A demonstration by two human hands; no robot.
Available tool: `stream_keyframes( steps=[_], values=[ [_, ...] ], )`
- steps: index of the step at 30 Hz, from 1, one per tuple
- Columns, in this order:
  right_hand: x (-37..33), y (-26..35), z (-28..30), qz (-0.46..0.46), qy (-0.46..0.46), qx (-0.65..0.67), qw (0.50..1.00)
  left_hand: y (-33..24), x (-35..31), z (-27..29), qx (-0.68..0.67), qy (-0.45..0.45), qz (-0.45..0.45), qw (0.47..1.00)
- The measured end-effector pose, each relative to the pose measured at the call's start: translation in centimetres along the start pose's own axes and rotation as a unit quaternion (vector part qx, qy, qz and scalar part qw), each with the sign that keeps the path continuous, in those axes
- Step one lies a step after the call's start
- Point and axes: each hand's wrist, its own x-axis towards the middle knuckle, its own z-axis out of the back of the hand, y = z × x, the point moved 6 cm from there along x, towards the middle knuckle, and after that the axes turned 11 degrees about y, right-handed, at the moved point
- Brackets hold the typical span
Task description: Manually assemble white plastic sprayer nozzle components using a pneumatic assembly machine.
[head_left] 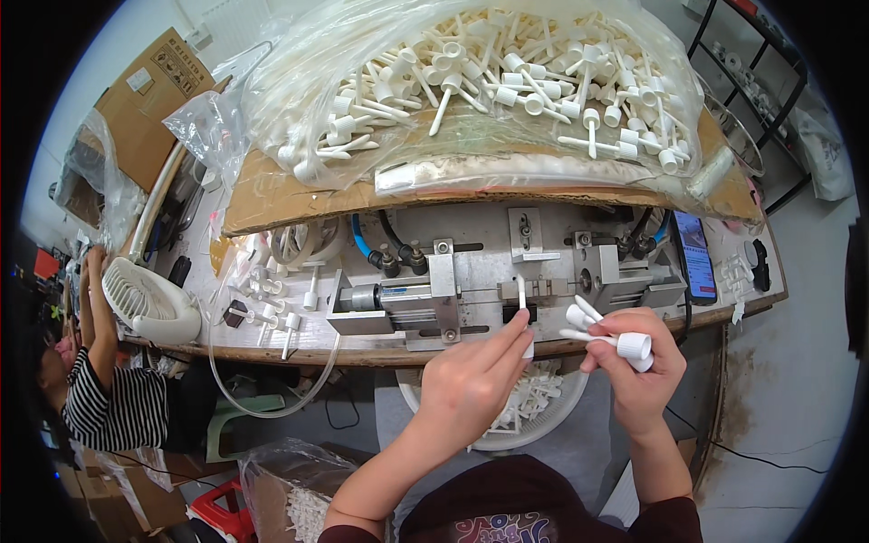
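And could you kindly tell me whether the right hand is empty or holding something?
Holding: the right hand grips several white capped sticks, whose stems poke out leftward.

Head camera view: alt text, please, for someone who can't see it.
A person's right hand holds white capped sticks, while the left hand partly covers another stick at a metal fixture; a heap of similar pieces sits behind.

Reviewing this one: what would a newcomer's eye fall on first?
Probably the big heap of white caps across the top, with clear plastic around it. Next, the left hand at the middle of the metal fixture, and the right hand holding a few stemmed caps before the fixture's right end. A lit phone lies just right of the fixture.
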Motion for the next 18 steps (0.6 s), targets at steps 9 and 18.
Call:
stream_keyframes(
  steps=[9, 18],
  values=[
    [-0.4, -0.8, 0.9, -0.108, -0.030, 0.193, 0.975, -0.2, 1.4, -0.2, 0.089, 0.080, 0.014, 0.993],
    [-1.4, -2.7, -0.8, -0.197, 0.005, 0.410, 0.890, 0.1, 0.5, 0.5, -0.347, 0.032, 0.081, 0.934]
  ],
)
